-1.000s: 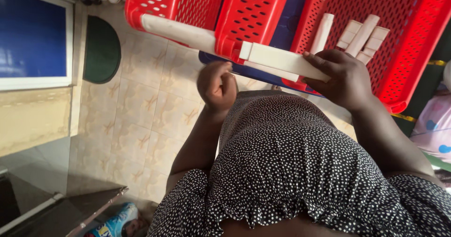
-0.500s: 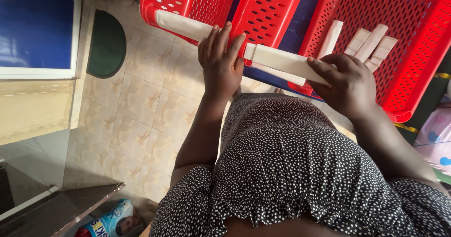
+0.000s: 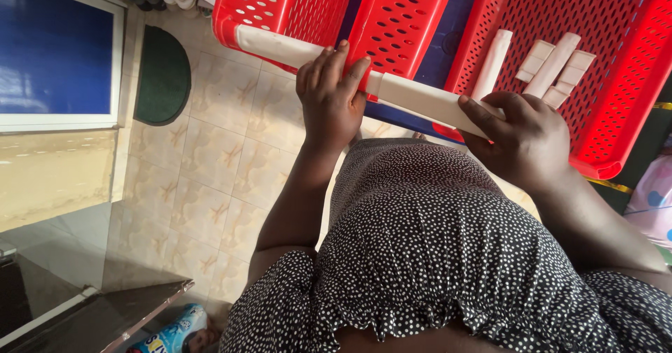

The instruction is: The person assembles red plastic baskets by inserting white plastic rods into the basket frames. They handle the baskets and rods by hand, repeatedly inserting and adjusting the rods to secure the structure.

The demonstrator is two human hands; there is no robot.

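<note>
Head view, now. Person in a black dress w/ white dots looks down at both hands, which work a long pale cream bar, soap-like, rectangular in section point(image 3: 420, 95), running from approx. 10 o'clock to 4 o'clock across the frame. Left hand point(image 3: 329, 100) lies over the bar near its mid-length, fingers spread and curled on top; right hand point(image 3: 521, 137) clamps the bar's lower end, thumb on the top face. Bar rests across the rim of a red perforated plastic basket point(image 3: 392, 17); its far end pokes out at 10 o'clock. A second red perforated basket point(image 3: 616, 87) at 2 o'clock holds short cream blocks point(image 3: 553, 66), already cut, lying loose.

Step in hand (judgement): steadying and lining up the bar. Next move calls for a firm two-handed hold, w/ pressure kept square to the bar.

Vs. 1.0 s ago: left hand was a loose fist off the bar, at 6 o'clock of it; now it is pressed on top. Right hand's hold is unchanged.
</note>
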